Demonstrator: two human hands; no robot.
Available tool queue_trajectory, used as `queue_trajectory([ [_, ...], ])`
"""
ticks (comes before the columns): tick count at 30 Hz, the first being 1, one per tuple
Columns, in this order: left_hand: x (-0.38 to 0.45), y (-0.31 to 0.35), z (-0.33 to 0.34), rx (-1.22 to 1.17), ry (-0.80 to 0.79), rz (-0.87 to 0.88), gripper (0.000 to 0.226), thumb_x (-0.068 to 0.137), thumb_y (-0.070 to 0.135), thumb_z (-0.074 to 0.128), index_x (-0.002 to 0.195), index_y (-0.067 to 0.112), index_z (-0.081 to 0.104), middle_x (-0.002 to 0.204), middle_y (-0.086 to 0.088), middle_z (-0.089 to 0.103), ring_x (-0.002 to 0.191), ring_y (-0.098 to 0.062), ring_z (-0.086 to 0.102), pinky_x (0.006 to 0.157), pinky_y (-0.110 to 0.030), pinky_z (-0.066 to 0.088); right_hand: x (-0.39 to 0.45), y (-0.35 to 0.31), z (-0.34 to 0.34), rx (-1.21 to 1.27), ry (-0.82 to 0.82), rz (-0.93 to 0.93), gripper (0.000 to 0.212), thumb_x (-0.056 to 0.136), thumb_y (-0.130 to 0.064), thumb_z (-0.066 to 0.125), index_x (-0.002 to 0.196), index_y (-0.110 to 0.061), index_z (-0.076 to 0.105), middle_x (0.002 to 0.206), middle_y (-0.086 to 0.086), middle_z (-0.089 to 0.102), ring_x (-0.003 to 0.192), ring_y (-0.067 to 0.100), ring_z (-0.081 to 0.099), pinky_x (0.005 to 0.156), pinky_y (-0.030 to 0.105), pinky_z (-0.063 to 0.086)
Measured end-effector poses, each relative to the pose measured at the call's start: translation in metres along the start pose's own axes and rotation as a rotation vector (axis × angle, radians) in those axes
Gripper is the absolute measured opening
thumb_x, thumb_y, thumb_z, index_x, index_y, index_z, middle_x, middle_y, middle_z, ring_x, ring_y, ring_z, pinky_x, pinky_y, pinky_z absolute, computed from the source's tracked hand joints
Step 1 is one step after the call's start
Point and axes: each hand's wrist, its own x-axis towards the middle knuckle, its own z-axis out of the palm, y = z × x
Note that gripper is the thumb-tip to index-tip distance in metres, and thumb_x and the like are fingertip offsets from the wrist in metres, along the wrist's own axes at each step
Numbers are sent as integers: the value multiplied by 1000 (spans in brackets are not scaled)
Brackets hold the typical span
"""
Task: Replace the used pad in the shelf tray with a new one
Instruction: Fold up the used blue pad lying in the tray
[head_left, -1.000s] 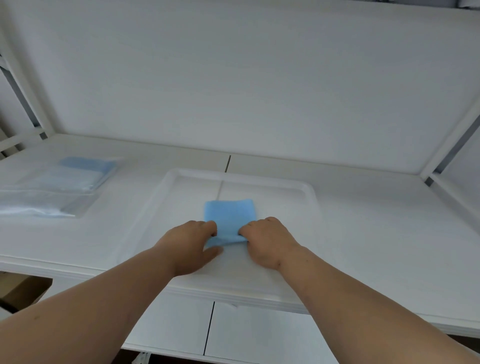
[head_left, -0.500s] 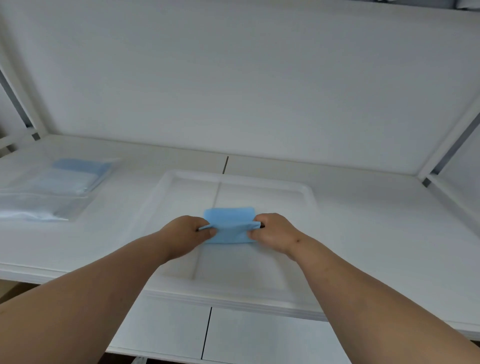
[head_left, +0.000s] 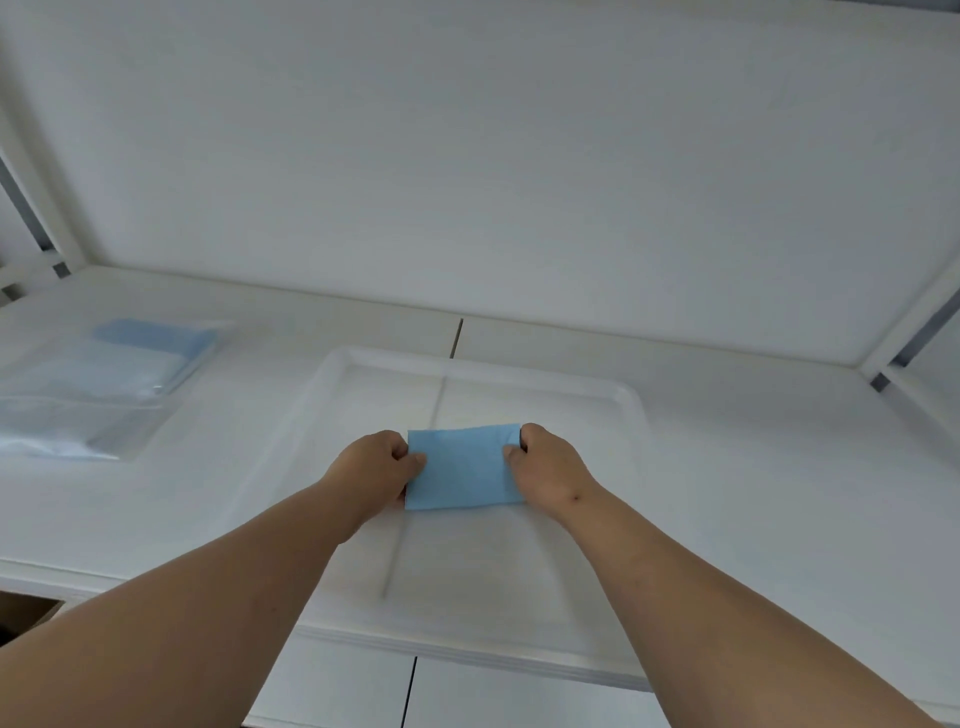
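Blue folded pad (head_left: 462, 467) is held just above the middle of the translucent tray (head_left: 636, 410), left hand (head_left: 371, 467) and right hand (head_left: 550, 467) pinching opposite edges with curled fingers, likely to unfold it. Left of the tray lies a bag of spare pads (head_left: 104, 384).
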Motion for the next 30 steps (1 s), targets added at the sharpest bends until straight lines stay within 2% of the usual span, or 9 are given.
queue_trajectory([
  [6,8,5,1,186,30,-68,23,93,30,54,76,14,51,76,-3,58,71,-22,50,66,-30,39,12,-6,6,-153,-8,14,17,100,-27,34,93,-13,39,83,0,48,82,25,46,69,31,33],
  [10,11,8,2,297,55,-69,19,90,28,56,92,9,56,85,-6,61,76,-23,54,61,-28,39,18,-4,9,-146,-6,67,19,96,-25,41,106,-10,44,95,5,56,86,27,54,70,32,40],
  [13,11,8,4,294,114,-61,25,89,27,58,104,13,44,89,-5,58,77,-24,58,62,-32,45,16,-6,13,-181,42,46,23,92,-18,42,114,-12,40,100,6,57,90,29,58,73,36,47],
  [15,7,6,7,419,144,50,28,91,26,53,115,21,39,102,-2,52,86,-26,57,72,-36,49,12,-6,16,-304,120,-59,32,88,-12,43,120,-13,41,111,7,50,97,31,56,73,36,46],
  [17,4,0,11,651,166,300,35,92,25,46,127,30,40,121,1,45,105,-24,51,87,-36,45,10,-3,22,-495,217,-327,38,81,-8,47,118,-15,50,114,6,49,100,31,53,75,38,44],
  [20,1,-10,15,827,94,457,53,92,46,22,142,35,36,150,6,33,135,-20,32,107,-35,28,12,8,35,-572,236,-605,41,79,-18,41,113,-17,64,123,3,61,110,30,59,88,39,48],
  [22,1,-16,17,856,12,385,76,83,60,-4,151,33,20,160,12,15,147,-15,11,116,-38,14,9,11,36,-566,79,-519,67,87,-38,14,139,-17,49,149,1,45,138,22,40,112,41,30],
  [24,3,-17,19,910,-34,315,71,91,62,-1,154,29,6,162,13,1,149,-13,-7,120,-43,1,8,19,36,-559,-40,-400,87,79,-55,-6,153,-20,22,162,-4,17,149,12,11,120,39,7],
  [30,8,-13,15,905,-113,158,77,92,67,8,154,24,-8,161,10,-14,148,-14,-15,117,-52,-11,7,18,31,-581,-111,-268,69,98,-56,15,156,-20,3,164,-7,-3,149,8,-7,121,46,-4],
])
